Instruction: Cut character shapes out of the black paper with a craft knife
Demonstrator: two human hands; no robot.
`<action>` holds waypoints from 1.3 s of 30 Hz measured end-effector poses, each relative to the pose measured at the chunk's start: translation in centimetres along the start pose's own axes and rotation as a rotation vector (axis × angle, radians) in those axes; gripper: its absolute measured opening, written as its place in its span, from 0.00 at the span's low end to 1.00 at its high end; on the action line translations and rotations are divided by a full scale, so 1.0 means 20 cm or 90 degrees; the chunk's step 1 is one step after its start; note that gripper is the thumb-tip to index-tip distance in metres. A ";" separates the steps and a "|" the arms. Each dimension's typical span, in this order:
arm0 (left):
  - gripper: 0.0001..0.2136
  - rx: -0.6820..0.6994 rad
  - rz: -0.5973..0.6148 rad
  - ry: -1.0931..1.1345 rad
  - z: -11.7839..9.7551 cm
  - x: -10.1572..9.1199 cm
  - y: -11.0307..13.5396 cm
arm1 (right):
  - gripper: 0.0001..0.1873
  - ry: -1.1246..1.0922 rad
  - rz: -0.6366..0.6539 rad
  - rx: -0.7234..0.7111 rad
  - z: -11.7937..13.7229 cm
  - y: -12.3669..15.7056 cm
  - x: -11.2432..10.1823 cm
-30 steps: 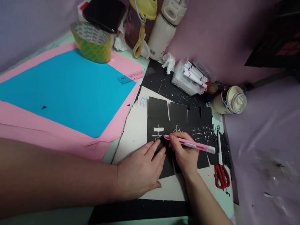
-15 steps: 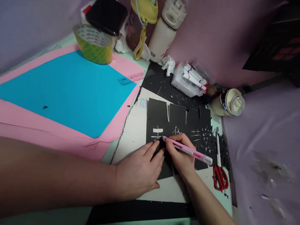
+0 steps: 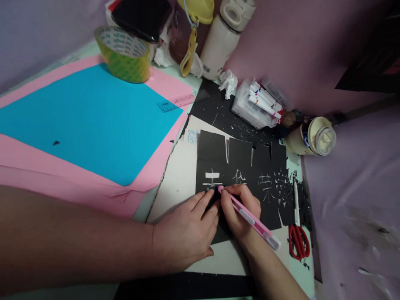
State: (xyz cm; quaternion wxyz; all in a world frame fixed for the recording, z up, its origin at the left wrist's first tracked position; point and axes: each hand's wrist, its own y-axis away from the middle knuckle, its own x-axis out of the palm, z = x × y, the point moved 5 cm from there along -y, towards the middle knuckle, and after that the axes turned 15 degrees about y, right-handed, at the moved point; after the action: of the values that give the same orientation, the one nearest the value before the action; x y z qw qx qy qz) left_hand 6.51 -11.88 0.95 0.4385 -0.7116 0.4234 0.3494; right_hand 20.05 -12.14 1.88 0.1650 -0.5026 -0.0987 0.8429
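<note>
My left hand [image 3: 186, 231] lies flat on the black paper [image 3: 213, 149], fingers stretched out, beside the cut and scratched characters. In my right hand [image 3: 243, 205] is a pink utility knife [image 3: 251, 220], gripped like a pen. Its tip end meets the paper just right of my left fingertips; the blade is too small to make out. White shows through an opening in the leftmost character [image 3: 212, 176], while more characters run to the right. Slits divide the paper's upper edge. Underneath lies a white board [image 3: 176, 186].
Red-handled scissors [image 3: 298, 240] lie at the right among black scraps. Blue paper [image 3: 87, 123] sits on pink paper [image 3: 10, 152], with a clear ruler [image 3: 175, 102] at its corner. Behind stand a tape roll [image 3: 123, 56], a white bottle [image 3: 224, 39], a marker box [image 3: 254, 106] and a cup [image 3: 300, 140].
The knife's rear end has dropped lower and its angle is steeper, with its tip near the same spot. My left hand stays in place. The view has shifted slightly.
</note>
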 end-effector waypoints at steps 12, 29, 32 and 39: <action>0.35 0.002 -0.021 -0.002 0.00 -0.01 0.00 | 0.11 -0.033 0.007 0.044 -0.03 -0.02 0.00; 0.34 -0.006 -0.003 -0.015 0.00 -0.01 0.00 | 0.08 -0.230 0.097 0.067 -0.07 -0.05 -0.04; 0.35 -0.007 -0.006 -0.012 0.00 -0.01 0.00 | 0.08 -0.242 0.107 0.052 -0.07 -0.05 -0.05; 0.35 -0.022 0.014 -0.005 0.00 -0.01 0.00 | 0.10 -0.213 0.136 0.029 -0.04 -0.04 -0.03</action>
State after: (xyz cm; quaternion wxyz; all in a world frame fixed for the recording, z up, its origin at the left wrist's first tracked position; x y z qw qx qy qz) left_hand 6.49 -11.75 1.12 0.4241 -0.7131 0.4232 0.3642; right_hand 21.20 -11.59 2.28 0.0676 -0.3594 -0.0518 0.9293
